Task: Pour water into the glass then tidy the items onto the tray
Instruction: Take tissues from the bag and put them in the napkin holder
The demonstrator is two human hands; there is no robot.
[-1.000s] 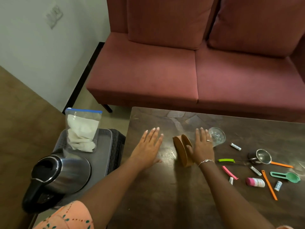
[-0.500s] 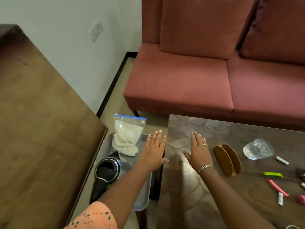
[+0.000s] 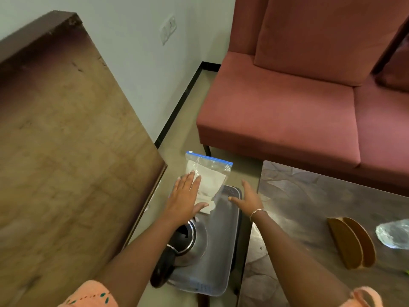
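While both grips are released, the kettle (image 3: 199,238) sits on the tray (image 3: 223,260) at 6 o'clock of the left grip (image 3: 185,201), the glass (image 3: 394,237) on the counter (image 3: 309,207) at 3 o'clock of the right grip (image 3: 248,198).

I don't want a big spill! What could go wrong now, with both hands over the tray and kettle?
The left hand is over the zip bag, its forearm right above the kettle; a bump might tip the kettle on the tray. The bag stands at the tray's far end, so a nudge could knock it off. The glass sits away on the table, so the kettle may drip on the way.
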